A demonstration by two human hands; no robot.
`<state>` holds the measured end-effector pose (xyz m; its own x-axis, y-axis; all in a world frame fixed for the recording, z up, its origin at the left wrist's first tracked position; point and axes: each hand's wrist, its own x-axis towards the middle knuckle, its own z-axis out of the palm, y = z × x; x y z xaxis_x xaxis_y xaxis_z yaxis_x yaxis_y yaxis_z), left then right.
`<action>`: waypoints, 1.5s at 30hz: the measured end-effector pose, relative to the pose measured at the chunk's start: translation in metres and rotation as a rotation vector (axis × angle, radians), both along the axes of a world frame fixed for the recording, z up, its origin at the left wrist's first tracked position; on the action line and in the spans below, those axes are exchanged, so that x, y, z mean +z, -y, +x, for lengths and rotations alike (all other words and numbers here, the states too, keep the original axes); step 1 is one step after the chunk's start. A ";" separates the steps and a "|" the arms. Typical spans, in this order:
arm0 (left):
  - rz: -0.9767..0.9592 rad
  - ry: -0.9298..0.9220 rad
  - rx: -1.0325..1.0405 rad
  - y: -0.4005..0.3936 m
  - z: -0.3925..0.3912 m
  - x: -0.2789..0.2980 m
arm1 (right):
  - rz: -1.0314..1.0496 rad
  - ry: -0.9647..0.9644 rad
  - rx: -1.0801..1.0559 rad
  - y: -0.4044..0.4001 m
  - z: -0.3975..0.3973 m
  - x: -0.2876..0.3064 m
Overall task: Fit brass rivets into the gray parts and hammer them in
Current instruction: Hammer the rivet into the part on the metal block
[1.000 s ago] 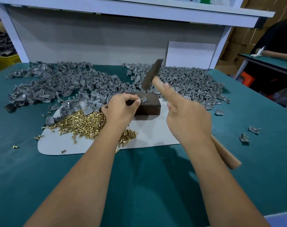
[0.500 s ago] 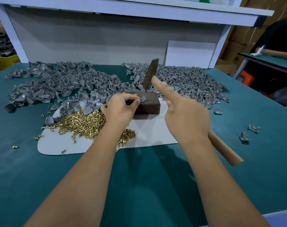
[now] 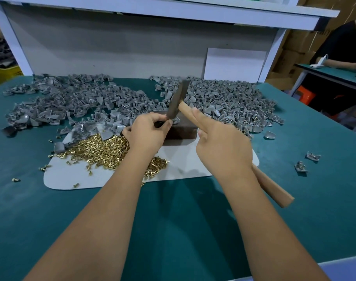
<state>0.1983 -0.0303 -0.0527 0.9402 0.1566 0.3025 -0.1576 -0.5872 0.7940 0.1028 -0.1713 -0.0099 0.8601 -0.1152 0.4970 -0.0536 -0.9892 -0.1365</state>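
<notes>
At frame centre my left hand [image 3: 147, 133] pinches a gray part [image 3: 175, 119] down on the dark block [image 3: 182, 131], fingertips curled right beside the spot to be struck. My right hand [image 3: 221, 148] grips the wooden handle of the hammer [image 3: 178, 100], forefinger laid along it, the head low over the part. Judging from this, a blow landing off-line could catch my left fingertips, or tip the rivet and bend it, since the part is steadied only by a pinch. One hammer, one block, one pale mat [image 3: 185, 159] on the desk [image 3: 173, 220]. Brass rivets [image 3: 104, 152] lie heaped at centre left, too many to count. Two great heaps of gray parts [image 3: 71, 102] fill the upper frame; two finished-looking pieces [image 3: 312, 156] sit apart at right.
</notes>
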 end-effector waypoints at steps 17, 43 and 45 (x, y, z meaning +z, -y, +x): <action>0.018 0.020 0.003 0.000 0.004 -0.003 | 0.001 0.108 -0.030 0.004 -0.003 -0.001; -0.076 -0.027 -0.054 -0.004 -0.002 0.005 | 0.086 0.160 -0.172 0.012 0.005 -0.012; -0.195 -0.041 -0.117 -0.006 -0.004 0.007 | 0.115 0.074 -0.221 0.021 0.008 -0.015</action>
